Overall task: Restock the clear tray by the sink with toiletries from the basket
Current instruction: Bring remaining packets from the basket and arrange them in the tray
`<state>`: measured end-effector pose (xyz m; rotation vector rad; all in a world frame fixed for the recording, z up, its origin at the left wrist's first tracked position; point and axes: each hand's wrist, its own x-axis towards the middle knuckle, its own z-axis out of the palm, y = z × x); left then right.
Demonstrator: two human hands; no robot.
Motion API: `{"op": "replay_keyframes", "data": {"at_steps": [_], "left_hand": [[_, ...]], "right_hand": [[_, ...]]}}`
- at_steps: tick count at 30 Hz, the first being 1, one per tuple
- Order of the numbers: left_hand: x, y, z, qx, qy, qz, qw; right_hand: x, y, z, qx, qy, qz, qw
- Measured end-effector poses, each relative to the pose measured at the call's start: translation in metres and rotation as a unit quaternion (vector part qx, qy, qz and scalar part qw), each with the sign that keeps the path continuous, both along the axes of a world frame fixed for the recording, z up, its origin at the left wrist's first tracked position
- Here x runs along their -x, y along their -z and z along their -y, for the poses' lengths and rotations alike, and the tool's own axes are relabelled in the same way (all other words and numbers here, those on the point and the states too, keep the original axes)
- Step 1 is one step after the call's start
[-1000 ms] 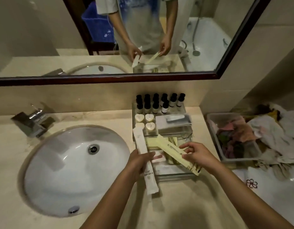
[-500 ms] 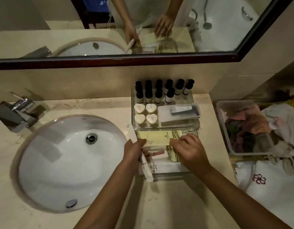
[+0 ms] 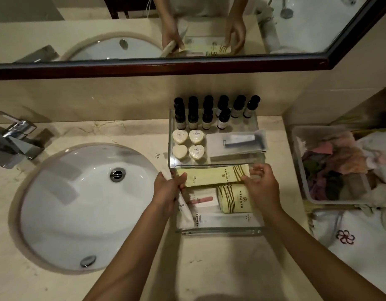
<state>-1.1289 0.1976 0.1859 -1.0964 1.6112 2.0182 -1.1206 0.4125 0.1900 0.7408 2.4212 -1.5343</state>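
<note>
The clear tray [image 3: 220, 231] sits on the counter right of the sink. Across its middle lies a long yellow striped packet [image 3: 213, 175]. My left hand [image 3: 168, 190] grips a long white packet [image 3: 184, 208] standing at the tray's left edge, and its thumb touches the yellow packet's left end. My right hand [image 3: 261, 185] pinches the yellow packet's right end. Under my hands the tray holds another yellow striped packet [image 3: 233, 198], a pink item in a white wrapper [image 3: 202, 200] and a flat white packet [image 3: 226, 219].
Dark-capped small bottles [image 3: 213, 114], heart-shaped soaps [image 3: 188, 144] and a white pouch [image 3: 235, 143] fill the tray's back. The sink [image 3: 79, 205] and tap [image 3: 14, 137] are at left. A clear bin of cloths [image 3: 333, 166] and a white towel [image 3: 357, 237] are at right.
The yellow packet went from tilted in my right hand to lying flat across the tray, both hands at its ends. The white packet stays in my left hand.
</note>
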Motion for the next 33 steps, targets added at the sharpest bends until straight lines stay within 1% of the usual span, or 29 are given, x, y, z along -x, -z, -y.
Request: {"op": "replay_keyframes", "data": {"at_steps": [3, 5, 7, 11, 14, 18, 21, 22, 24, 26, 27, 28, 30, 33], "left_hand": [[0.009, 0.008, -0.001, 0.071, 0.013, -0.003, 0.997], [0.012, 0.013, -0.001, 0.141, 0.029, -0.01, 0.989], [0.01, 0.016, -0.003, 0.206, 0.051, -0.007, 0.977], [-0.002, 0.022, -0.008, 0.274, 0.083, -0.003, 0.958], [-0.008, 0.025, -0.012, 0.299, 0.091, 0.003, 0.95], [-0.007, 0.028, -0.012, 0.291, 0.079, 0.018, 0.953], [-0.004, 0.026, -0.01, 0.268, 0.07, 0.02, 0.961], [-0.004, 0.022, -0.008, 0.25, 0.071, 0.014, 0.966], [-0.004, 0.011, -0.005, 0.178, 0.082, -0.001, 0.981], [-0.006, -0.003, -0.003, 0.096, 0.126, -0.009, 0.987], [-0.007, -0.009, -0.002, 0.071, 0.161, -0.008, 0.984], [-0.009, -0.014, -0.002, 0.055, 0.197, -0.004, 0.979], [-0.011, -0.02, -0.005, 0.04, 0.262, 0.001, 0.964], [-0.014, -0.025, -0.014, 0.02, 0.311, -0.003, 0.95]], "right_hand": [[0.014, 0.003, -0.005, 0.097, 0.068, 0.089, 0.989], [0.02, 0.006, -0.009, 0.097, 0.063, 0.151, 0.982], [0.024, 0.007, -0.012, 0.089, 0.045, 0.194, 0.976], [0.025, 0.006, -0.014, 0.081, 0.03, 0.223, 0.971], [0.023, 0.009, -0.014, 0.082, 0.029, 0.222, 0.971], [0.023, 0.011, -0.014, 0.09, 0.039, 0.222, 0.97], [0.023, 0.011, -0.013, 0.09, 0.046, 0.209, 0.973], [0.023, 0.01, -0.012, 0.104, 0.051, 0.199, 0.973], [0.02, 0.007, -0.012, 0.164, 0.072, 0.168, 0.969], [0.017, 0.001, -0.011, 0.271, 0.107, 0.121, 0.949], [0.015, -0.002, -0.01, 0.321, 0.119, 0.099, 0.934], [0.013, -0.005, -0.008, 0.349, 0.118, 0.085, 0.926], [0.006, -0.007, -0.002, 0.365, 0.087, 0.075, 0.924], [0.0, -0.007, 0.007, 0.363, 0.037, 0.071, 0.928]]}}
